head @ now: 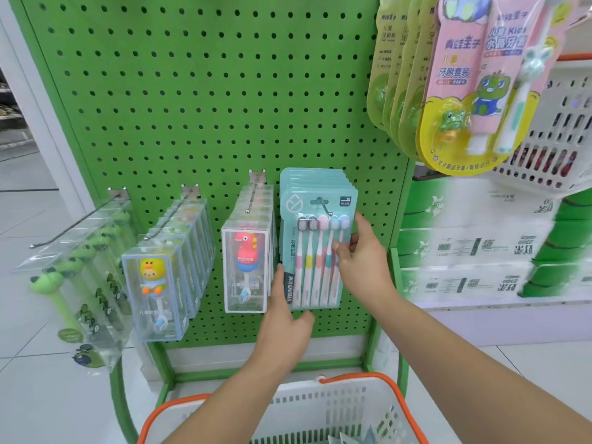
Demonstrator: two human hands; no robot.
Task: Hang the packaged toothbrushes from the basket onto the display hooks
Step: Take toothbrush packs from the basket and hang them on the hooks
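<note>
Below green pegboard, both hands grip hung toothbrush pack; basket nearly empty.

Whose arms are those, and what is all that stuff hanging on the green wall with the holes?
Those arms belong to a person wearing a camera on their head, so you see what they see, looking forward and down. The green metal board full of holes is a shop display; metal hooks stick out of it. Both hands are on the teal card pack of five toothbrushes hanging on a hook. The left hand holds its bottom left corner, and the right hand holds its right edge. Beside it hang clear plastic boxes with a red dinosaur brush and a yellow duck brush. Below is a white plastic basket with an orange rim.
</note>
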